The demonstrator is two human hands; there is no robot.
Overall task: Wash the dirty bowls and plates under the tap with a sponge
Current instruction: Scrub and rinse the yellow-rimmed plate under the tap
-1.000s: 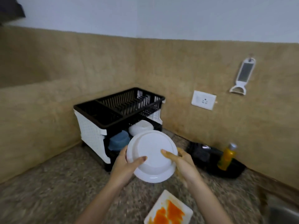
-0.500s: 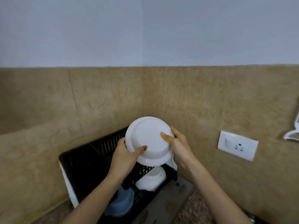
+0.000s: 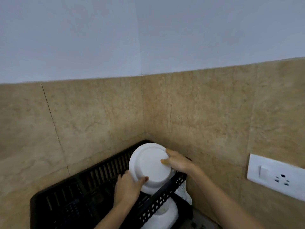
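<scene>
A white plate (image 3: 148, 164) is held upright on its edge, its underside facing me, over the top tier of a black dish rack (image 3: 92, 184) in the tiled corner. My left hand (image 3: 127, 187) grips the plate's lower left rim, thumb across the underside. My right hand (image 3: 175, 161) grips the right rim, fingertips on the underside. The plate's lower edge sits low among the rack's slots. Neither sponge nor tap nor sink is in view.
A white bowl (image 3: 162, 214) sits upside down on the rack's lower tier, under the top basket. The rack has a white perforated side panel (image 3: 184, 190). Tan tiled walls close in behind and to the right. A white switch and socket plate (image 3: 277, 176) is on the right wall.
Both hands carried the plate away from me and down into the rack's top tier. My view rose, so the counter and the stained plate dropped out of sight.
</scene>
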